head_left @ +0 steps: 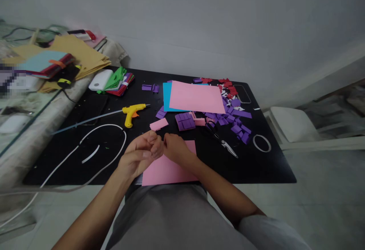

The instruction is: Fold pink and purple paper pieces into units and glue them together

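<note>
My left hand (142,153) is raised over the near edge of the table, palm turned up and fingers curled in. Close beside it, my right hand (176,148) is closed with its back towards me. The fingertips almost meet; whatever they hold, if anything, is hidden. Beneath both hands lies a pink sheet (168,172). Just beyond are a small folded pink piece (159,124), a block of purple paper squares (185,121) and a pink folded strip (199,121). Black-handled scissors (228,148) rest open to the right of my right hand.
A yellow glue gun (133,113) with a clear glue stick lies left, near a looping white cable (105,125). Pink (196,96) and blue sheets (167,97) lie behind. Purple scraps (241,132), red scraps (228,86) and a tape ring (261,143) are right.
</note>
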{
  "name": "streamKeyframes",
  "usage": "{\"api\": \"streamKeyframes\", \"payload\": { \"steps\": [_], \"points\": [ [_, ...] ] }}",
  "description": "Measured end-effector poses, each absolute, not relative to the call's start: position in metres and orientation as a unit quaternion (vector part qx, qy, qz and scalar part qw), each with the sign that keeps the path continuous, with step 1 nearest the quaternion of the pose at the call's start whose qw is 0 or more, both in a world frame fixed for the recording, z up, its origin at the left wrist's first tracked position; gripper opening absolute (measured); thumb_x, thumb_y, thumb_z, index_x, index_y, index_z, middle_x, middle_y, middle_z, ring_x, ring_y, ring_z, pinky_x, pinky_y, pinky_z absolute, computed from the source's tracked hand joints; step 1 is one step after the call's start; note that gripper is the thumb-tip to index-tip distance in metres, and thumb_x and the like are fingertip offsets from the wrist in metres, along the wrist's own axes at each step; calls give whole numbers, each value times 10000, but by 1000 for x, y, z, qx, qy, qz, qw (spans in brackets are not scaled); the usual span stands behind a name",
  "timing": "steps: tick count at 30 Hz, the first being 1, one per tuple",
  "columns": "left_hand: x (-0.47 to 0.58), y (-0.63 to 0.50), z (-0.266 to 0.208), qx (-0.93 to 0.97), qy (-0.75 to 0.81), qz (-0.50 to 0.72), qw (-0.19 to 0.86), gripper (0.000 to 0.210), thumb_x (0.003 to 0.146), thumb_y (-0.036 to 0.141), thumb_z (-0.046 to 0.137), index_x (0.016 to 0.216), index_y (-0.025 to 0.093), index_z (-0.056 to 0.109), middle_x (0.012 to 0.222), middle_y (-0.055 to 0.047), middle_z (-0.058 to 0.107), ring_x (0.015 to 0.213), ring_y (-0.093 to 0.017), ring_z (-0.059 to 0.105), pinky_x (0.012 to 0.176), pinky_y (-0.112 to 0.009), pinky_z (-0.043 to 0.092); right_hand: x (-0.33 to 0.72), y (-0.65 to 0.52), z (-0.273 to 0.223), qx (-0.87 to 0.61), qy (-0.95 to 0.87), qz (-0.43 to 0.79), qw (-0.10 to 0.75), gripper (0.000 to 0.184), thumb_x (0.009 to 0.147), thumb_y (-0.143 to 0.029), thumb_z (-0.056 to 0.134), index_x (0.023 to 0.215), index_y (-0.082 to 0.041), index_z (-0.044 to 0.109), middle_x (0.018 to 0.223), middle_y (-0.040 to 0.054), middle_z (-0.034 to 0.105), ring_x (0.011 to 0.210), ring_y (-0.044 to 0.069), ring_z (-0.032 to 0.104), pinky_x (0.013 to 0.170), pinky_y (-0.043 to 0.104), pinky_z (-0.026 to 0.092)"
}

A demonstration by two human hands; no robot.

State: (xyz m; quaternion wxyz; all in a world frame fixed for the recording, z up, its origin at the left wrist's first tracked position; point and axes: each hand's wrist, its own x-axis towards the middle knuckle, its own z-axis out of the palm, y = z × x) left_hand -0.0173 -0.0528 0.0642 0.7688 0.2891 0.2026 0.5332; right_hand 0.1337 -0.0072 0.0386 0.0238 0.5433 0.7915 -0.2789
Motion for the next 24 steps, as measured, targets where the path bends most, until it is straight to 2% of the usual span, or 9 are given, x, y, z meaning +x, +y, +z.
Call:
{"api": "streamKeyframes", "payload": {
  "steps": [6,10,13,15,19,21,24],
  "points": [
    [-15,-53,60,285,219,544,758,368,641,110,845,795,191,521,692,34,474,596,-95,428,572,-241,359,133,-7,40,545,791,-276,31,270,1085,-306,497,1115,-112,682,1120,161,771,1041,267,734,834,326,499],
    [-26,-52,49,313,298,553,713,361,648,131,877,816,188,563,701,37,501,624,-98,456,602,-228,377,132,-8,38,547,792,-269,28,275,1083,-316,508,1133,-104,677,1137,172,768,1060,282,735,861,340,506],
    [-40,-54,36,424,442,530,587,206,779,189,815,907,195,654,779,4,608,715,-132,544,681,-245,431,132,-8,36,548,793,-266,23,274,1076,-322,523,1139,-106,678,1146,177,767,1061,286,737,872,350,513],
    [-46,-58,27,526,538,469,462,151,899,243,717,1045,208,706,938,-45,704,870,-190,640,795,-299,491,133,-8,36,549,793,-264,19,282,1076,-326,518,1147,-107,682,1158,179,767,1068,290,739,878,358,518],
    [-39,-73,6,710,574,317,255,275,1023,308,548,1200,190,724,1293,-153,721,1206,-325,667,1058,-502,497,129,-7,38,561,786,-258,20,315,1080,-321,496,1159,-90,695,1158,196,770,1069,316,750,870,383,530],
    [-31,-80,-4,744,580,281,178,339,1033,285,521,1281,138,699,1355,-205,703,1261,-376,656,1078,-563,498,127,-7,39,569,781,-256,23,314,1075,-327,504,1142,-97,708,1131,191,779,1050,316,758,853,380,533],
    [-23,-87,-15,764,584,253,109,385,1046,243,498,1361,96,661,1394,-234,689,1286,-387,660,1098,-573,509,129,-6,40,581,774,-253,23,303,1079,-320,492,1114,-128,724,1107,173,789,1031,297,762,848,364,527]
  ]
}}
